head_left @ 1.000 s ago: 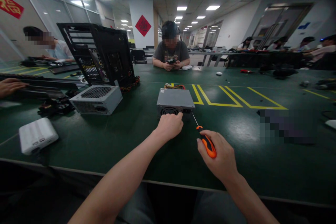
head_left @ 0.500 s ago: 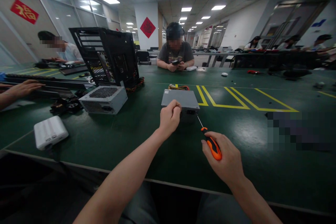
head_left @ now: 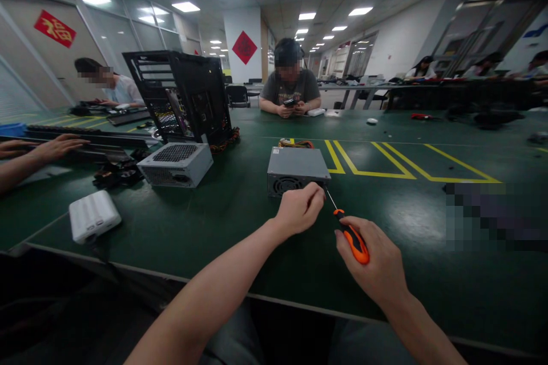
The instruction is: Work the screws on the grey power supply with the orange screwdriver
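A grey computer power supply [head_left: 298, 162] sits in front of me, its round fan grille facing my side and coloured cables behind it. My right hand [head_left: 372, 259] is wrapped around an orange and black screwdriver [head_left: 357, 244]. The thin shaft reaches up to the right end of the power supply's near face. Close to that tip is my left hand [head_left: 302, 208], fingers pinched together in front of the same face. Whatever those fingers hold, if anything, is hidden, and they cover part of the near face.
A second power supply [head_left: 177, 164] stands left, before an open black computer case [head_left: 184, 97]. A white power bank [head_left: 95, 215] lies near the table edge. Another person's hand [head_left: 64, 148] rests on dark parts at far left. Someone opposite holds a phone [head_left: 290, 103].
My left hand has moved right and down, from the middle of the power supply to beside the screwdriver tip, uncovering the fan grille. My right hand keeps the screwdriver at the same corner.
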A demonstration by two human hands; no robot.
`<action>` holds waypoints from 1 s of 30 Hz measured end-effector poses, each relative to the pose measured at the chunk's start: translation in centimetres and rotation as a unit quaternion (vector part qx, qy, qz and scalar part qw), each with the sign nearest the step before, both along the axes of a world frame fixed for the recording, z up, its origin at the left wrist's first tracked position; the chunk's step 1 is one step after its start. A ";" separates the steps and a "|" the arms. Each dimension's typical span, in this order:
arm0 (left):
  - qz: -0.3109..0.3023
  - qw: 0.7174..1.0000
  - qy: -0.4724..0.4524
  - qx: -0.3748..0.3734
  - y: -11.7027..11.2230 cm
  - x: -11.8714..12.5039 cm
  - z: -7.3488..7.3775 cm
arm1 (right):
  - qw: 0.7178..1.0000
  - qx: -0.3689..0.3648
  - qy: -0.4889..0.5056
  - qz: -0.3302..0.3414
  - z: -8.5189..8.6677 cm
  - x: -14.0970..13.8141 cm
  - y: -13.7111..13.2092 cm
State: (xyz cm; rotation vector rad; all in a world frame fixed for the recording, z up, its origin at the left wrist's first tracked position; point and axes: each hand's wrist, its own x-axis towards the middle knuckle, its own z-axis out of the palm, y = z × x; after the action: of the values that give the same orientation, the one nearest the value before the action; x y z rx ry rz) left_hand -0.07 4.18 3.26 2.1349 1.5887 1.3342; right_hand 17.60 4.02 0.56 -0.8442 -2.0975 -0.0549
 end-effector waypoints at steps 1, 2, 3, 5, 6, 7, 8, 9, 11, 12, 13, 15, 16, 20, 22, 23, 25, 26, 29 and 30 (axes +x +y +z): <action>-0.007 0.999 0.036 -0.007 0.0 0.1 0.0 | 1.000 0.001 0.000 0.000 0.0 0.0 0.0; -0.010 0.998 0.062 -0.012 0.0 0.2 -0.1 | 1.000 0.002 0.001 0.000 0.0 0.0 0.0; -0.008 0.997 0.080 -0.016 0.0 0.2 -0.1 | 1.000 0.003 0.001 -0.001 0.0 0.0 0.0; 0.005 0.995 0.099 -0.026 0.2 0.1 -0.2 | 1.000 0.005 0.000 -0.002 0.1 0.0 0.0; 0.011 0.994 0.104 -0.032 0.3 0.1 -0.2 | 1.000 0.004 0.000 -0.003 0.1 0.0 0.0; 0.017 0.993 0.108 -0.038 0.4 0.0 -0.2 | 1.000 0.002 -0.001 -0.003 0.1 0.0 0.0; 0.020 0.993 0.111 -0.044 0.5 -0.1 -0.3 | 1.000 -0.001 -0.001 -0.004 0.1 0.0 0.0; 0.021 0.992 0.113 -0.047 0.5 -0.1 -0.3 | 1.000 -0.004 -0.003 -0.006 0.1 0.0 0.0; 0.019 0.992 0.118 -0.047 0.6 -0.2 -0.5 | 1.000 -0.006 -0.004 -0.008 0.0 0.1 0.0; 0.018 0.991 0.121 -0.046 0.6 -0.2 -0.5 | 1.000 -0.005 -0.005 -0.008 0.0 0.1 0.0; 0.017 0.991 0.124 -0.044 0.6 -0.1 -0.6 | 1.000 -0.003 -0.005 -0.007 0.0 0.1 0.0; 0.017 0.991 0.128 -0.042 0.7 -0.1 -0.7 | 1.000 0.001 -0.005 -0.004 0.0 0.1 0.0; 0.016 0.991 0.129 -0.042 0.7 -0.1 -0.7 | 1.000 0.001 -0.005 -0.003 0.0 0.1 0.0; 0.015 0.989 0.136 -0.048 0.8 -0.1 -0.8 | 1.000 0.001 0.001 -0.003 0.0 0.0 0.0; 0.015 0.989 0.137 -0.053 0.8 -0.1 -0.7 | 1.000 -0.001 0.003 -0.003 0.0 0.0 0.0; 0.013 0.989 0.137 -0.055 0.7 -0.1 -0.7 | 1.000 -0.002 0.002 -0.003 0.0 0.0 0.0; 0.011 0.989 0.135 -0.057 0.7 0.0 -0.6 | 1.000 -0.005 0.000 -0.004 0.0 0.0 0.0; 0.011 0.989 0.134 -0.058 0.7 0.0 -0.6 | 1.000 -0.005 -0.001 -0.005 0.0 0.0 0.0; 0.011 0.989 0.138 -0.058 0.7 0.0 -0.6 | 1.000 -0.001 -0.002 -0.006 0.0 0.0 0.0; 0.010 0.988 0.140 -0.056 0.7 -0.1 -0.6 | 1.000 0.000 -0.003 -0.005 0.0 0.0 0.0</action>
State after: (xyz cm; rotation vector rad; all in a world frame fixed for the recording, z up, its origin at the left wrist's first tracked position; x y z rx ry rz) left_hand -0.12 4.88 2.62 2.3230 1.7429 0.9552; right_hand 17.61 4.00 0.57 -0.8564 -2.0999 -0.0625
